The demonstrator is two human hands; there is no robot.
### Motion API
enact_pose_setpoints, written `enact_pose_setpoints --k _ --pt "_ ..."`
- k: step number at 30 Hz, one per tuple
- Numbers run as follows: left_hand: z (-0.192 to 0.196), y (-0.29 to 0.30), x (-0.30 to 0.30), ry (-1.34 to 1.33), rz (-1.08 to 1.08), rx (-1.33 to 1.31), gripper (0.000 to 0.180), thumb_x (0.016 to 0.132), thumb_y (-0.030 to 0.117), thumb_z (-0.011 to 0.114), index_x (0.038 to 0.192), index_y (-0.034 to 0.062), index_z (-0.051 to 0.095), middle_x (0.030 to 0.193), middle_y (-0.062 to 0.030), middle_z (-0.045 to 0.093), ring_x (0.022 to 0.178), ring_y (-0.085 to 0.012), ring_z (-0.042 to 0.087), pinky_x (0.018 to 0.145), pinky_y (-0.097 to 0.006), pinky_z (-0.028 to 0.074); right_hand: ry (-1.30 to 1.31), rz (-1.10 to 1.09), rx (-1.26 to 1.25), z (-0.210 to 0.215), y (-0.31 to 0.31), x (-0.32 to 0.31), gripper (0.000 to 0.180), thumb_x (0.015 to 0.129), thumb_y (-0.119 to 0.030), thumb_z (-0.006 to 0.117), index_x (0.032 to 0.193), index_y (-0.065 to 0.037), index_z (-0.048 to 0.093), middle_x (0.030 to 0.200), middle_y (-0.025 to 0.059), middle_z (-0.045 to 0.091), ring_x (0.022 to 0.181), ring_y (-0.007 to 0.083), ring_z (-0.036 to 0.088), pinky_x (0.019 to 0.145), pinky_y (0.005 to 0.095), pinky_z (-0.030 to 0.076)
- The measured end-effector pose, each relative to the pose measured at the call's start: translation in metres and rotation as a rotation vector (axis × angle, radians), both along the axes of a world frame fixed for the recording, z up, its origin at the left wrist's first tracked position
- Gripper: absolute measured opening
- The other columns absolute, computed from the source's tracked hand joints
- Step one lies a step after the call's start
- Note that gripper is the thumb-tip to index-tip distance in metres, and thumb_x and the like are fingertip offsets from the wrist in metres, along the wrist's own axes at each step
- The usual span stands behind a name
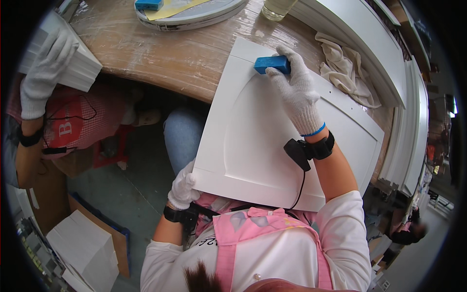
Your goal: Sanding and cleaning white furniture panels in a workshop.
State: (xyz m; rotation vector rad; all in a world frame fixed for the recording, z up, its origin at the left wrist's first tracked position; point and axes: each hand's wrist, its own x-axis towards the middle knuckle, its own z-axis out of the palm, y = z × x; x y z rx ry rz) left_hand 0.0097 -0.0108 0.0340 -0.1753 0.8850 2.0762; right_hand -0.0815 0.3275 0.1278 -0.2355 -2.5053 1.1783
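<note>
Clasps blue block (267, 65) crosswise in right hand (295, 91), far-left on white panel (265, 138), touching near-left corner with left hand (183, 188) (closure unclear).

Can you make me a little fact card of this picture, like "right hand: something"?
Right hand: white glove, holding a blue block on the panel; hand
Left hand: white glove, at the panel's near left corner; hand
Panel: white, from table to lap
Beside panel: crumpled cream cloth
Round grey thing: second blue block, yellow sheet on it
Neighbour: another person's gloved hand, on white pieces
</note>
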Motion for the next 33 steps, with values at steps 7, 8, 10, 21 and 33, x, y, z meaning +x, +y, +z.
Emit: enact_pose_setpoints --k 7,8,10,21,33 --pt "0.003 -0.001 0.000 -0.020 0.008 0.028 0.075 0.084 0.039 0.073 0.137 -0.0036 0.041 0.121 -0.0136 0.060 0.100 -0.0205 0.064 0.075 -0.028 0.056 0.122 0.087 0.223 0.000 -0.016 0.003 0.044 0.083 -0.010 0.074 0.122 0.000 0.057 0.110 0.0173 0.065 0.098 0.0275 0.065 0.086 0.0351 0.052" --pt "0.002 -0.003 -0.001 -0.027 -0.013 0.028 0.075 0.084 0.039 0.073 0.137 -0.0037 0.041 0.120 -0.0137 0.060 0.098 -0.0196 0.065 0.071 -0.025 0.056 0.078 0.104 0.228 0.000 -0.017 0.005 0.046 0.084 -0.011 0.075 0.124 0.000 0.057 0.111 0.0159 0.065 0.101 0.0251 0.065 0.089 0.0333 0.051" --pt "-0.005 -0.008 0.000 -0.021 -0.041 0.056 0.079 0.086 0.039 0.072 0.142 -0.0043 0.036 0.128 -0.0127 0.057 0.108 -0.0186 0.060 0.081 -0.025 0.052 0.099 0.076 0.198 0.003 -0.015 0.004 0.045 0.084 -0.011 0.075 0.123 0.000 0.057 0.111 0.0159 0.065 0.100 0.0251 0.065 0.088 0.0334 0.051" --pt "-0.002 -0.009 0.000 -0.038 -0.076 0.006 0.091 0.084 0.043 0.074 0.148 -0.0047 0.030 0.136 -0.0122 0.053 0.121 -0.0192 0.055 0.096 -0.029 0.046 0.097 0.051 0.211 0.000 -0.012 0.007 0.042 0.085 -0.012 0.075 0.121 -0.001 0.057 0.115 0.0150 0.065 0.104 0.0244 0.063 0.090 0.0328 0.050" --pt "0.004 -0.006 -0.001 -0.054 -0.024 0.037 0.067 0.086 0.034 0.072 0.135 -0.0029 0.045 0.121 -0.0126 0.061 0.101 -0.0185 0.064 0.076 -0.027 0.055 0.243 0.085 0.249 -0.010 -0.004 0.002 0.038 0.080 -0.005 0.075 0.114 -0.001 0.058 0.106 0.0158 0.066 0.094 0.0306 0.066 0.082 0.0357 0.053"
